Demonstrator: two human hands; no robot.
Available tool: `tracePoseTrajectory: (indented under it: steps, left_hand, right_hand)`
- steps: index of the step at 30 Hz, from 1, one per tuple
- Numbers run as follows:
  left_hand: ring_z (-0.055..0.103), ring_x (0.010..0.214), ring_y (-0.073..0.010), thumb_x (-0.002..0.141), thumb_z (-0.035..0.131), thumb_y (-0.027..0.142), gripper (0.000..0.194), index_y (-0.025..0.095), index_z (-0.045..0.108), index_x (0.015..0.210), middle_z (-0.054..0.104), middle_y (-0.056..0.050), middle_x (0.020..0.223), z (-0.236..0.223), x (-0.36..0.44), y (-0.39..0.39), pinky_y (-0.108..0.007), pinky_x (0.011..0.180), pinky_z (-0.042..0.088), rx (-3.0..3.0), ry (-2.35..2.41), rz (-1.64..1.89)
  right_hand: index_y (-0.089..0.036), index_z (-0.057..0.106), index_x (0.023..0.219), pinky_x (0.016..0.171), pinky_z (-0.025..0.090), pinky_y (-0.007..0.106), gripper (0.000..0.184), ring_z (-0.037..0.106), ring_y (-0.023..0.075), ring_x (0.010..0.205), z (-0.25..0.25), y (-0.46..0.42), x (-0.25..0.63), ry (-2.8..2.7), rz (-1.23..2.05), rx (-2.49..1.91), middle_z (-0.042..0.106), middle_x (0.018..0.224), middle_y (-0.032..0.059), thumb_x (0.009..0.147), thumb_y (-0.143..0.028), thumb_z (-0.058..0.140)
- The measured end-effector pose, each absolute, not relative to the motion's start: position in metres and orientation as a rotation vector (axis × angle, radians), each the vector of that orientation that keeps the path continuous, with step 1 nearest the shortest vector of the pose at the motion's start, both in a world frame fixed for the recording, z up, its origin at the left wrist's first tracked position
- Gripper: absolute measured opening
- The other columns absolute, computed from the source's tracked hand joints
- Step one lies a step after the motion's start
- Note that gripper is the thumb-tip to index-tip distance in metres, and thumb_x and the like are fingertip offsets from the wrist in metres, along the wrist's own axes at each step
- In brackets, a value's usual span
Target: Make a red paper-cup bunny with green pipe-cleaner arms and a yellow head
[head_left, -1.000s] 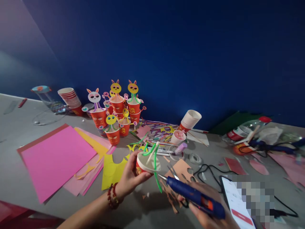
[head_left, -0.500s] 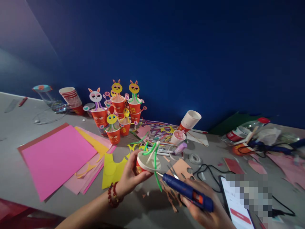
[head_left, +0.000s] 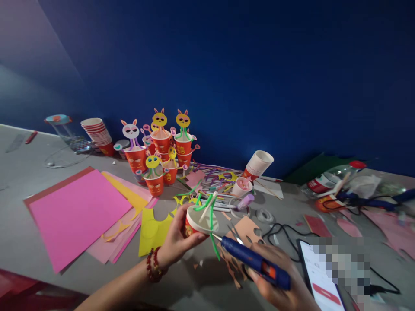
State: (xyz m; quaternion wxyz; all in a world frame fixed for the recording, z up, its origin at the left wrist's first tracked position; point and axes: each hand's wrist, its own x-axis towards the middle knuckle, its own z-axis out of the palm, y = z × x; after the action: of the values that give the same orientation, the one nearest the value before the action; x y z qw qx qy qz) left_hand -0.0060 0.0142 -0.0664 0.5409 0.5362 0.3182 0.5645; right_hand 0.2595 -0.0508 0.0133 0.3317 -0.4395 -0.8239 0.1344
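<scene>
With pink scraps [head_left: 244,183] in a small cup [head_left: 239,190] toward the counter's [head_left: 292,211] back edge. Over its front half, showing a white stick [head_left: 208,205] and green pipe cleaners [head_left: 211,214] in a tilted cup [head_left: 194,218]. Curled snugly round that cup with the left grip [head_left: 177,242]. Clasping a glue gun [head_left: 244,255] in the right grip [head_left: 294,275], nozzle [head_left: 217,236] close by the rim [head_left: 206,233].

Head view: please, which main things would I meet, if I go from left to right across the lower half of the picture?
Bright pink sheet → yellow cut paper → paper cup, held in the left hand → blue glue gun → phone.
</scene>
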Motion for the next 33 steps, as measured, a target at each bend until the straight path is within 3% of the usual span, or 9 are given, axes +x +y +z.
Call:
tracePoseTrajectory:
  steps: [6, 20, 33]
  left_hand:
    - [0.064, 0.110, -0.0275, 0.074, 0.086, 0.043, 0.067, 0.023, 0.055, 0.130, 0.065, -0.009, 0.121, -0.0650, -0.0050, 0.0141, -0.037, 0.097, 0.053, 1.254, 0.769, 1.343]
    - [0.064, 0.109, -0.0262, 0.075, 0.086, 0.041, 0.065, 0.024, 0.056, 0.130, 0.065, -0.008, 0.121, -0.0627, -0.0060, 0.0152, -0.035, 0.097, 0.052, 1.278, 0.766, 1.357]
    - [0.064, 0.111, -0.0275, 0.073, 0.087, 0.042, 0.067, 0.024, 0.056, 0.130, 0.065, -0.008, 0.122, -0.0634, -0.0054, 0.0146, -0.036, 0.097, 0.053, 1.263, 0.778, 1.362]
  right_hand:
    - [-0.026, 0.066, 0.082, 0.060, 0.055, 0.029, 0.014, 0.071, 0.0223, 0.061, 0.0191, -0.0517, 0.2584, -2.173, 0.384, -1.163, 0.075, 0.069, 0.0032, 0.080, -0.015, 0.058]
    - [-0.025, 0.070, 0.090, 0.068, 0.057, 0.029, 0.016, 0.075, 0.0245, 0.072, 0.0139, -0.0524, 0.2632, -2.229, 0.330, -1.156, 0.080, 0.081, 0.0044, 0.080, -0.018, 0.060]
    - [-0.027, 0.064, 0.084, 0.065, 0.055, 0.029, 0.017, 0.072, 0.0232, 0.065, 0.0166, -0.0550, 0.2612, -2.213, 0.350, -1.145, 0.074, 0.071, 0.0020, 0.077, -0.013, 0.057]
